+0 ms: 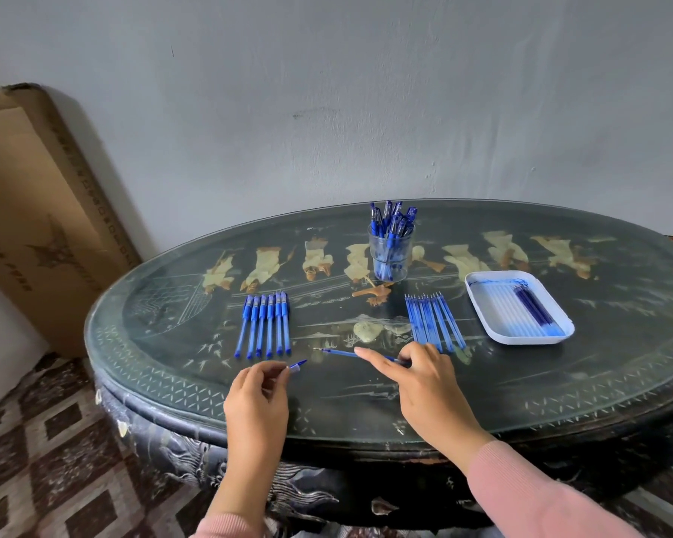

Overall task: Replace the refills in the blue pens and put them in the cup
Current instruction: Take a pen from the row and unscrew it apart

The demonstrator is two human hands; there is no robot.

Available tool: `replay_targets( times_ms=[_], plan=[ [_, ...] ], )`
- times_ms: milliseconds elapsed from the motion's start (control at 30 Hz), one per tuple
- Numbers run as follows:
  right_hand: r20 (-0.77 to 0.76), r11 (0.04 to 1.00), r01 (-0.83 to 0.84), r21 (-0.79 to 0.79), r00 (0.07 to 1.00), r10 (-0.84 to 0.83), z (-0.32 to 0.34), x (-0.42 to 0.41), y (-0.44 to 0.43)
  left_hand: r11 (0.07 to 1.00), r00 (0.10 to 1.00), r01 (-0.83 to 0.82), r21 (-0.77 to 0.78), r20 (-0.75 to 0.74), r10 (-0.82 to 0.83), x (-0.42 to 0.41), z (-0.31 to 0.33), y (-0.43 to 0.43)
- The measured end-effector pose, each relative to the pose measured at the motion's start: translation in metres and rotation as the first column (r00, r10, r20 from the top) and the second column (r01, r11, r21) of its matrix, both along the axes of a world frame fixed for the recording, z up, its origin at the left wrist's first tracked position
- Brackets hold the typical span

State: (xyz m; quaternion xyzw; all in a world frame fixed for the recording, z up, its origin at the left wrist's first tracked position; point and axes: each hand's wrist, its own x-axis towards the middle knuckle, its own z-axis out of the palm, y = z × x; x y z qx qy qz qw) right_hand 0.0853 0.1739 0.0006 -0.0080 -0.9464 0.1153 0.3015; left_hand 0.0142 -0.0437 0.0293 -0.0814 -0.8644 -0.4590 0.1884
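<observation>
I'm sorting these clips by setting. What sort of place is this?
Probably a room in a home: an ornate oval table with inlaid figures, a patterned floor, and a cardboard box leaning on the plain wall.

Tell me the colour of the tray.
The tray is white, smeared blue inside; head view.

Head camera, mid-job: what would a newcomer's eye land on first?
A clear cup crammed with blue pens stands far centre; a pen row lies left, refills and a white tray right. Nearest, the left hand pinches a small blue part, the right hand grips a thin blue stick.
</observation>
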Motion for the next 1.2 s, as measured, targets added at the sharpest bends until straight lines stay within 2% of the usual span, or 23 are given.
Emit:
replay_targets(
  times_ms=[133,333,500,700,967,1067,1200],
  plan=[
    [0.002,1.0,-0.001,0.008,1.0,0.001,-0.001,0.0,0.001,0.974,0.989,0.144,-0.177,0.061,-0.135,-0.013,0.0,-0.016],
    [0.011,1.0,-0.004,0.014,1.0,0.004,0.0,0.0,0.0,0.952,0.963,0.202,-0.232,0.226,-0.149,-0.024,0.009,-0.008],
    [0.012,1.0,-0.008,0.016,1.0,0.008,-0.001,0.0,0.0,0.947,0.958,0.204,-0.246,0.247,-0.143,-0.027,0.01,-0.007],
    [0.013,1.0,-0.012,-0.001,1.0,0.012,0.001,0.0,0.0,0.884,0.949,0.284,-0.373,0.239,-0.204,-0.034,0.01,-0.006],
    [0.023,1.0,-0.001,0.01,1.0,0.0,0.005,0.002,0.0,0.954,0.968,0.215,-0.211,0.172,-0.18,-0.025,0.004,-0.004],
    [0.008,1.0,0.004,0.0,1.0,-0.004,0.006,0.002,-0.001,0.969,0.986,0.163,-0.183,0.074,-0.152,-0.017,0.004,-0.005],
    [-0.014,1.0,0.01,-0.003,1.0,-0.01,0.006,0.003,-0.004,0.987,0.985,0.081,-0.14,-0.139,-0.1,-0.002,0.0,0.007]
  ],
)
